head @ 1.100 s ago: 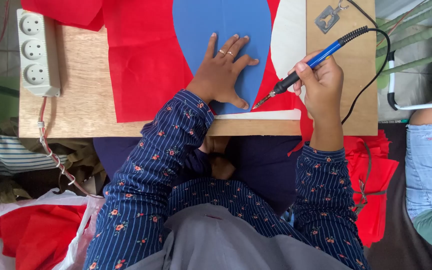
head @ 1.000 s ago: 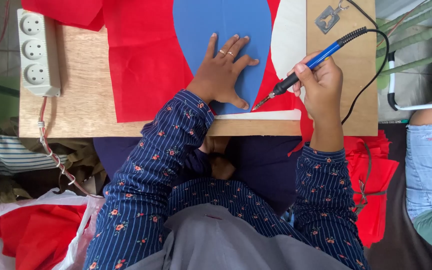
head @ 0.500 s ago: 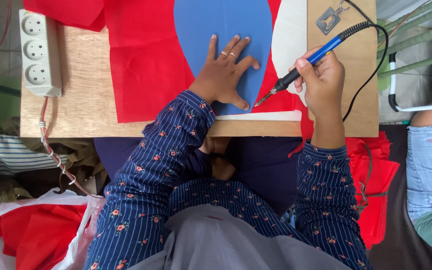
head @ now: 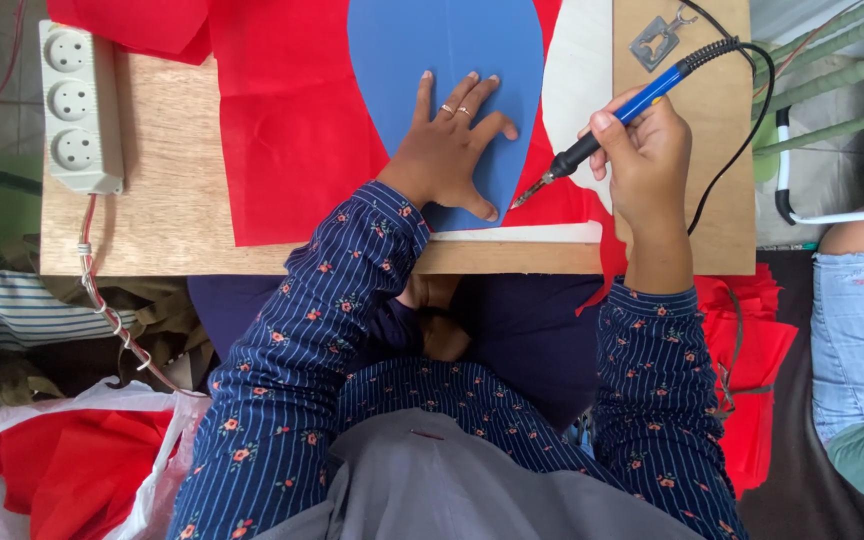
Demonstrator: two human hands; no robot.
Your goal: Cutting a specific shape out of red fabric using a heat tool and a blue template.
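My left hand lies flat with fingers spread on a blue petal-shaped template. The template rests on a red fabric sheet spread over a wooden board. My right hand grips a blue-handled soldering iron like a pen. Its dark tip touches the red fabric at the template's lower right edge, close to my left thumb. A black cord runs from the iron's back end.
A white power strip lies on the board's left end. A small metal stand sits top right. A plastic bag with red fabric lies lower left, more red pieces at right. Another person's knee in jeans is at right.
The soldering iron's tip has crept slightly up along the template's right edge with my right hand. My left hand stays pressed on the template.
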